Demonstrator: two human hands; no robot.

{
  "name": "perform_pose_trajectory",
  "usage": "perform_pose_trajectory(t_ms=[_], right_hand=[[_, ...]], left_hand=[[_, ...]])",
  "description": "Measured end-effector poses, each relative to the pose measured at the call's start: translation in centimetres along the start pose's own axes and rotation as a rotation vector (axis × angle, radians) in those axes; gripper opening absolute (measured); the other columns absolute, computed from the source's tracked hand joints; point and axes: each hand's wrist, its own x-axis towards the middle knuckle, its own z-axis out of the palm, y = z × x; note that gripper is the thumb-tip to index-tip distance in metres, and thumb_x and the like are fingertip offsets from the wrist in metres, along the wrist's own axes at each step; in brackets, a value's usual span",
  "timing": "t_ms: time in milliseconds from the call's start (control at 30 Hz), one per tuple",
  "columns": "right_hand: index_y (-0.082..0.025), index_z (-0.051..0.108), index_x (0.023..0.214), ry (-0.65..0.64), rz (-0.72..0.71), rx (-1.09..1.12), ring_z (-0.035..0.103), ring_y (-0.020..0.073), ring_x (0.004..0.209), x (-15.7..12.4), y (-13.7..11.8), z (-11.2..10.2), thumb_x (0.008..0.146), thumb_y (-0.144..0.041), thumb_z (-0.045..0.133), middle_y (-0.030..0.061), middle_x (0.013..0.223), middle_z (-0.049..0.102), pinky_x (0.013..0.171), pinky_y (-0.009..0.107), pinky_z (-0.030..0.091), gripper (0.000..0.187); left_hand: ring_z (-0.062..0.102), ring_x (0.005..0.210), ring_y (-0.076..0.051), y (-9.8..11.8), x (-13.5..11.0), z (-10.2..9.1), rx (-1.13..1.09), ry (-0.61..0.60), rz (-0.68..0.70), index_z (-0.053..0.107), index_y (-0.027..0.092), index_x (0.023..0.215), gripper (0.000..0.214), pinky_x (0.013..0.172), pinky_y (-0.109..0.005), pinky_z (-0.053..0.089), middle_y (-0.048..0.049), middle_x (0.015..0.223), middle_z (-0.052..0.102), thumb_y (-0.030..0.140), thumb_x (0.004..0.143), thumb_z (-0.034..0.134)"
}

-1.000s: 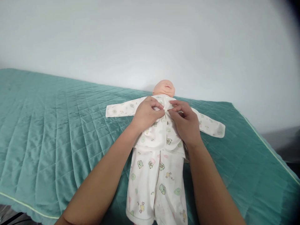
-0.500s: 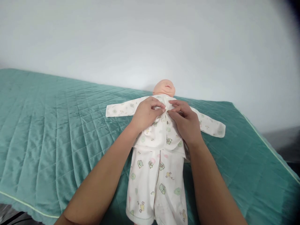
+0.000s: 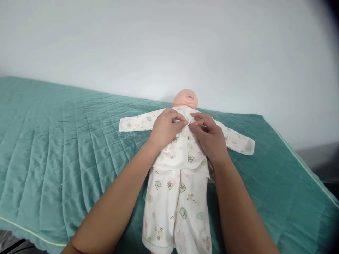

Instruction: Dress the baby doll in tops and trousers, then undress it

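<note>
A baby doll point(image 3: 186, 98) lies on its back on a teal quilted cover point(image 3: 66, 141), head toward the wall. It wears a white printed shirt point(image 3: 182, 150) with sleeves spread out and matching white trousers point(image 3: 177, 208). My left hand point(image 3: 165, 128) pinches the left edge of the shirt front at the upper chest. My right hand point(image 3: 210, 139) pinches the right edge at the same spot. The fingertips of both hands meet at the shirt's centre opening, just below the doll's neck. What lies between the fingertips is hidden.
The teal cover spreads wide to the left and ends at a light piped edge point(image 3: 29, 231) near me and on the right point(image 3: 304, 167). A plain white wall point(image 3: 169, 46) stands behind the doll's head. A dark floor strip point(image 3: 320, 165) shows at the far right.
My fingertips have drawn closer together at the shirt's top opening. The doll and my arms have hardly moved.
</note>
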Motion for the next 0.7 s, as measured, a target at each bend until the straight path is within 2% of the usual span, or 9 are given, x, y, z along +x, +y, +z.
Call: perform_pose_trajectory(t_ms=[300, 533, 700], right_hand=[[-0.024, 0.067, 0.072, -0.029, -0.008, 0.002, 0.062, 0.0247, 0.117, 0.07, -0.03, -0.25, 0.081, -0.028, 0.072, 0.0029, 0.127, 0.068, 0.097, 0.043, 0.047, 0.011], [-0.024, 0.070, 0.073, -0.055, 0.033, 0.001, 0.059, 0.0255, 0.123, -0.04, -0.55, -0.26, 0.081, -0.029, 0.071, 0.0030, 0.131, 0.067, 0.098, 0.042, 0.044, 0.009], [-0.024, 0.068, 0.073, -0.046, 0.047, 0.004, 0.060, 0.0251, 0.120, -0.02, -0.32, -0.23, 0.080, -0.029, 0.072, 0.0022, 0.131, 0.067, 0.098, 0.042, 0.043, 0.010]], left_hand=[[0.056, 0.082, -0.014, 0.56, -0.34, 0.01, 0.056, 0.003, -0.001, 0.074, 0.020, 0.082, 0.011, 0.072, -0.030, 0.044, -0.0024, 0.098, 0.062, 0.030, 0.085, 0.069], [0.055, 0.080, -0.012, 0.39, -0.24, 0.29, 0.056, 0.017, -0.017, 0.070, 0.018, 0.081, 0.005, 0.070, -0.028, 0.043, -0.0015, 0.098, 0.063, 0.020, 0.080, 0.065], [0.053, 0.076, -0.010, 0.31, -0.22, -0.13, -0.026, -0.022, -0.042, 0.071, 0.018, 0.082, 0.008, 0.065, -0.025, 0.043, -0.0021, 0.102, 0.063, 0.019, 0.080, 0.063]])
